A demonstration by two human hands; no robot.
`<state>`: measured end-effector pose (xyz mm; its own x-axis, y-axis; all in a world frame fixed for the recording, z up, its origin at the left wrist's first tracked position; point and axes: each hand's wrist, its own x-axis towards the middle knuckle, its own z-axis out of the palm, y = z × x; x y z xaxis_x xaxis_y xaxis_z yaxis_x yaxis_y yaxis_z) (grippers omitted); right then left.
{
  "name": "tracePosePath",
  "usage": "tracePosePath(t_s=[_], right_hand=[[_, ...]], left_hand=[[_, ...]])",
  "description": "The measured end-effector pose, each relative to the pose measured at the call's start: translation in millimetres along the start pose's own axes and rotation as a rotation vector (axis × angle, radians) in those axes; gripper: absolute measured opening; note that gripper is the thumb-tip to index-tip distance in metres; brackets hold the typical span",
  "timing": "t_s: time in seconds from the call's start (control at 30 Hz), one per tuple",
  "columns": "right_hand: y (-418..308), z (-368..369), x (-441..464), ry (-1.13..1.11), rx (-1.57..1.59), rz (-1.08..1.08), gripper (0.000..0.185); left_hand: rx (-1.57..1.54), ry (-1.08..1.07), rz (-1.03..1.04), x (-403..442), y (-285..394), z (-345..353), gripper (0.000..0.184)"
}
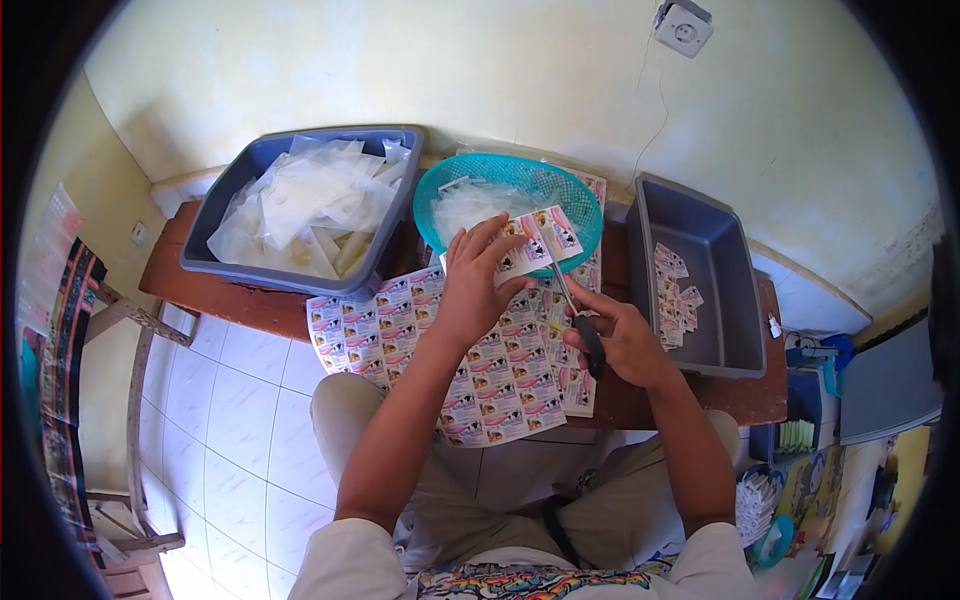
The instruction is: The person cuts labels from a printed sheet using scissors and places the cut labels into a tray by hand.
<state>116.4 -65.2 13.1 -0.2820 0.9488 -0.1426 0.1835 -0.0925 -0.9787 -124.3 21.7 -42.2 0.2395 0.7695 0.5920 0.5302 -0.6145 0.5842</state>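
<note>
My left hand holds a strip of printed labels over the front of a teal basket. In my right hand are scissors with dark handles, their blades lying across the strip between labels. Beneath both hands, large sheets of the same printed labels spread over the wooden bench and hang past its front edge. Clear plastic pieces lie inside the basket. Cut labels rest in the left part of a grey tray to the right.
A blue-grey tub full of clear plastic bags stands at the bench's left. The wooden bench runs along the wall, which carries a socket. At the lower right are a dark blue crate and other items on the floor.
</note>
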Motion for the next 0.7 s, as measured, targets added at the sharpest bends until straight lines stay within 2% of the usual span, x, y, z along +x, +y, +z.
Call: tracePosePath(t_s=[0.7], right_hand=[[1.3,3.8,-6.5,-0.009,0.004,0.006,0.081]], left_hand=[[-0.012,0.009,0.040,-6.5,2.4,-6.8,0.067]])
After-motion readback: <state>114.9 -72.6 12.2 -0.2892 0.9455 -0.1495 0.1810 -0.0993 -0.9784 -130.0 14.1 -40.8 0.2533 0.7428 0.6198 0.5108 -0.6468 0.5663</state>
